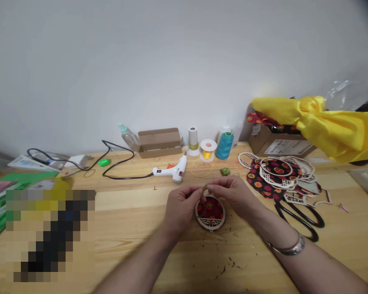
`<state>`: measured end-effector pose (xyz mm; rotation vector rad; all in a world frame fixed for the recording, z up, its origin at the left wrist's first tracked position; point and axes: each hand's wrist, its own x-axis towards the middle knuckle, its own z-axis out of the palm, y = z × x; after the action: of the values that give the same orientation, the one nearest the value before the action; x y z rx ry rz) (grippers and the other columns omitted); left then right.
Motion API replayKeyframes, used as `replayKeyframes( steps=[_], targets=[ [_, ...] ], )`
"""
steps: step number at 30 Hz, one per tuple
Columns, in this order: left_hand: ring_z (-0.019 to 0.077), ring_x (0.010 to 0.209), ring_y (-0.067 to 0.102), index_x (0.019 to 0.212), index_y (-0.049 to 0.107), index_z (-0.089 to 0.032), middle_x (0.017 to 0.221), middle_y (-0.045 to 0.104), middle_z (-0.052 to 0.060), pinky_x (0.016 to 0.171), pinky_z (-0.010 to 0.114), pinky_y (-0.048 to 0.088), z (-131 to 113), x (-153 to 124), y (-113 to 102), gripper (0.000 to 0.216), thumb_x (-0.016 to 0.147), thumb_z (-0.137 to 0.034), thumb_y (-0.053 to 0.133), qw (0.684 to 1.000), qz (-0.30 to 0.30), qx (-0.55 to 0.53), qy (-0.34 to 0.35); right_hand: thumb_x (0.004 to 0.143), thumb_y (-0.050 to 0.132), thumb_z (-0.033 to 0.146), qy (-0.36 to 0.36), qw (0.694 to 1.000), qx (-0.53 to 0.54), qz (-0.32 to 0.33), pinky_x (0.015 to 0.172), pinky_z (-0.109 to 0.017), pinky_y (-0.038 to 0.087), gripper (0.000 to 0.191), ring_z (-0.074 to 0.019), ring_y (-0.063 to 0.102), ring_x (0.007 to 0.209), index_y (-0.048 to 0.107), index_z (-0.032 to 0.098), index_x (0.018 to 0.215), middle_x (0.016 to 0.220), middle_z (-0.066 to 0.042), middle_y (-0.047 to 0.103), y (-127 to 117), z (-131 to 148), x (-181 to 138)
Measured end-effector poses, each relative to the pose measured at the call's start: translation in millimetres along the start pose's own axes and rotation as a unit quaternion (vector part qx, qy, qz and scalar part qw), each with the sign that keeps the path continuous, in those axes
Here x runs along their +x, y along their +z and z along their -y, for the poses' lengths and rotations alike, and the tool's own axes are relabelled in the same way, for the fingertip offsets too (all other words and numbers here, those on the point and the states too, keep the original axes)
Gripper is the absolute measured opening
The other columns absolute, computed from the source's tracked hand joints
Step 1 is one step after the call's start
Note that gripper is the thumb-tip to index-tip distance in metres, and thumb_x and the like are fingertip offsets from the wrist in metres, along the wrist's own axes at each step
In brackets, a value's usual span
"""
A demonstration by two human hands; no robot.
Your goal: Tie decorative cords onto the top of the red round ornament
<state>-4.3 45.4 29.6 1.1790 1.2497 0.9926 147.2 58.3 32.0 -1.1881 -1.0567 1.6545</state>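
A round ornament point(210, 214) has a pale wooden rim, cut fretwork at its lower part and dark red patterned fabric behind. My left hand point(181, 206) and my right hand point(234, 195) meet at its top edge. Their fingertips pinch a small piece of thin brownish cord point(205, 188), mostly hidden by the fingers. A thin loop seems to hang over the fabric near the left fingers. Whether the ornament rests on the table or is slightly lifted, I cannot tell. Just beyond the hands lies a small olive-green bundle of cord point(225, 171).
Behind my hands are a white glue gun point(173, 170) with a black cable, an open cardboard box point(160, 143), a yellow thread spool point(207, 151) and a blue thread cone point(225, 146). At right lie wooden frames point(276, 173), black-handled scissors point(300, 216) and a box with yellow cloth point(312, 118).
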Motion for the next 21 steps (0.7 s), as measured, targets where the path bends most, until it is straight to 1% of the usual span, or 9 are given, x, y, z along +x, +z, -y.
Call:
replayKeyframes(
  steps=[4,7,21],
  targets=[
    [0.0101,0.054,0.052,0.068,0.068,-0.016,0.056,0.061,-0.001,0.054,0.021,0.042,-1.1,-0.3,0.6,0.018,0.071,-0.031,0.06,1.0,0.007,-0.003,0.001,0.056,0.072,0.03,-0.002,1.0,-0.003,-0.018,0.052,-0.024,0.038,0.018,-0.0085,0.049,0.051,0.068,0.014,0.061,0.056,0.001,0.061,0.6,1.3,0.0],
    [0.0093,0.054,0.051,0.069,0.068,-0.016,0.056,0.06,-0.002,0.054,0.02,0.042,-1.6,-0.4,0.8,0.017,0.072,-0.031,0.06,1.0,0.014,-0.01,-0.002,0.057,0.072,0.03,-0.009,1.0,-0.007,-0.016,0.053,-0.023,0.038,0.018,-0.0085,0.049,0.053,0.068,0.014,0.064,0.059,0.001,0.061,0.0,1.7,0.0],
    [0.0086,0.053,0.05,0.068,0.067,-0.015,0.056,0.06,-0.002,0.053,0.019,0.041,-4.1,-2.0,1.9,0.018,0.071,-0.031,0.061,1.0,0.001,-0.01,-0.013,0.056,0.072,0.032,-0.013,0.999,-0.016,-0.029,0.053,-0.024,0.038,0.021,-0.0096,0.049,0.054,0.065,0.013,0.064,0.059,0.001,0.06,0.3,0.8,1.3]
  ],
)
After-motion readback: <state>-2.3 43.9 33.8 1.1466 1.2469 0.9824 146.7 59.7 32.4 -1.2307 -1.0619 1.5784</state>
